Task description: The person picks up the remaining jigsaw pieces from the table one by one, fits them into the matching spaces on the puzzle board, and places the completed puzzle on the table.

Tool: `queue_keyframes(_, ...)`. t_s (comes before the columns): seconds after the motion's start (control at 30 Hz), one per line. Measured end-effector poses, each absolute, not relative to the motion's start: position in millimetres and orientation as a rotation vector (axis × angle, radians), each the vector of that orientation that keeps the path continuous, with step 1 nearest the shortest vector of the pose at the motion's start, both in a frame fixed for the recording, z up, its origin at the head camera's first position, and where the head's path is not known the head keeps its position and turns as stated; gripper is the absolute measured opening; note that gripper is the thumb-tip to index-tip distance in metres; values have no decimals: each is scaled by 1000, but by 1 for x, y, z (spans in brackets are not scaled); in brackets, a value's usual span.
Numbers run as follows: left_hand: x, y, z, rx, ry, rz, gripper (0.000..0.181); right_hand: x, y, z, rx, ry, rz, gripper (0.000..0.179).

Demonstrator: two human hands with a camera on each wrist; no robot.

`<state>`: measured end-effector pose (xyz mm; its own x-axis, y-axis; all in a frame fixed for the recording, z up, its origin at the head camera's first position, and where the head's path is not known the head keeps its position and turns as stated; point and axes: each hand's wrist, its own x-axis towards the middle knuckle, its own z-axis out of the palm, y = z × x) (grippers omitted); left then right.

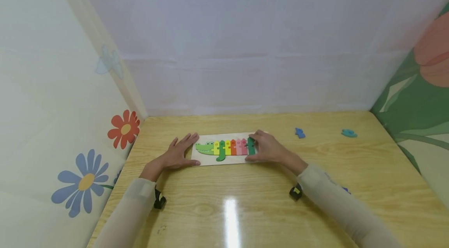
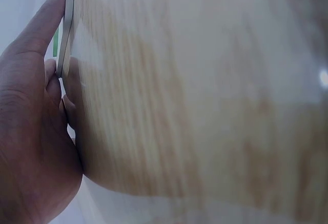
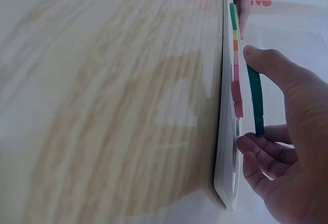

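Observation:
A white puzzle board (image 1: 231, 160) lies on the table, with a crocodile of coloured wooden pieces on it. Its light green head (image 1: 204, 148) points left, followed by yellow, green, orange and pink segments. My left hand (image 1: 177, 153) rests at the board's left end, fingers at the upper corner and thumb along the lower edge. With the thumb and fingers of my right hand (image 1: 270, 148) I pinch a dark green puzzle piece (image 1: 250, 146) by its ends. In the right wrist view this green piece (image 3: 255, 101) is raised and tilted above the board, beside the pink segments.
A blue puzzle piece (image 1: 299, 132) and a teal piece (image 1: 349, 133) lie to the right at the back of the wooden table (image 1: 196, 209). Another blue piece (image 1: 346, 190) is partly hidden behind the right sleeve. Cloth-covered walls stand at the back and sides.

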<state>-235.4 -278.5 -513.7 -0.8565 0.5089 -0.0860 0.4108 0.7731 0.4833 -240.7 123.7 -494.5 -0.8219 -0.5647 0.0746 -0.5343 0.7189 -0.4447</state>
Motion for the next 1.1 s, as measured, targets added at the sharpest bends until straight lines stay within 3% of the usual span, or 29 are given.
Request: queue_keyframes(1.1,-235,-277,-512,726,2759,680,103,-245,120,-499,-893,2830,-652,94)
